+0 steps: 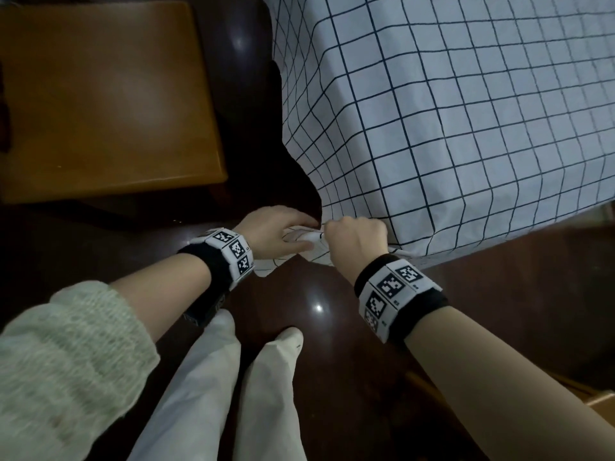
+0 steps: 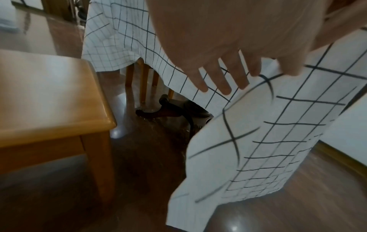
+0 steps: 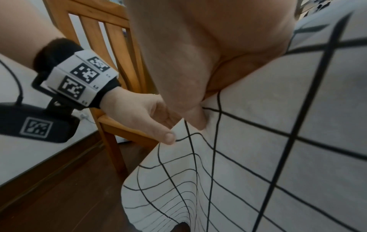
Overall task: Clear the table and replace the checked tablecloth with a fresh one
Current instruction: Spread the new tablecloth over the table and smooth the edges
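Both of your hands meet at one hanging corner of the checked tablecloth (image 1: 466, 128), which still covers the table and drapes down over its near edge. Your left hand (image 1: 273, 236) has the corner flap caught between the thumb underneath and the fingers (image 2: 224, 78) on top; those fingers lie nearly straight and spread over the cloth, so this is a flat pinch, not a fist. Your right hand (image 1: 357, 242) is clenched, knuckles up, with a bunch of the same corner gathered inside it; the right wrist view shows its thumb (image 3: 186, 109) pressed into a fold of the fabric. The two hands are almost touching, with a small twist of white cloth showing between them. Below your grip the loose tip of the corner hangs free above the dark, glossy floor (image 1: 332, 377), and the hem runs away to your right along the table's side. To the left of your grip, just beside the draped edge, sits a wooden stool (image 1: 100, 94), with a strip of dark floor between it and the cloth. Past the hanging cloth, under the table, a dark table base (image 2: 168, 109) and wooden chair legs (image 2: 143, 78) show. Your own pale trouser legs (image 1: 216, 394) stand straight behind your grip.
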A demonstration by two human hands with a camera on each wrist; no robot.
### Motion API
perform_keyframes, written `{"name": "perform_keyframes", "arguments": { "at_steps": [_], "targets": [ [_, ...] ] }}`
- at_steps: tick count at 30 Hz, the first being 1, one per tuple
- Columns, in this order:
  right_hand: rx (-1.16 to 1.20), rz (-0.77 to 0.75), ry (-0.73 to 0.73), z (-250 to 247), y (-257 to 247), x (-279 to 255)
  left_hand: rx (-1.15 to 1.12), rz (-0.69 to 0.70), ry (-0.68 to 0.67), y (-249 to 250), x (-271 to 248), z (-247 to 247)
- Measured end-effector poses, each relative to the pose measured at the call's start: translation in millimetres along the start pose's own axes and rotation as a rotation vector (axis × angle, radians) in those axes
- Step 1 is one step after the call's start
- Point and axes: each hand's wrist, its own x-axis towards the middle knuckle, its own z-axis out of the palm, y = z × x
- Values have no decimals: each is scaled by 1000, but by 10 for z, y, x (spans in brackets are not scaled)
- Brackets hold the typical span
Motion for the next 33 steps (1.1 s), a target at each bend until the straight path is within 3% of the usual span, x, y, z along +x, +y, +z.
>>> {"name": "perform_keyframes", "arguments": {
  "at_steps": [5,9,15,23,26,28,33],
  "targets": [
    [41,23,18,-10,27,-141,-1,26,95,30,13,73],
    [-1,-4,71,-22,96,-330,57,-61,24,-23,-56,8],
    [-153,13,413,31,256,-619,86,-105,-32,-1,-104,-57],
    [-94,40,461,97,407,-705,180,-112,43,83,-57,-94],
    [-15,59,492,90,419,-646,207,-106,3,211,2,-78],
    [16,64,508,110,428,-617,182,-60,-16,349,57,-30],
    [20,84,546,169,461,-585,-6,161,127,669,234,74]
  ]
}}
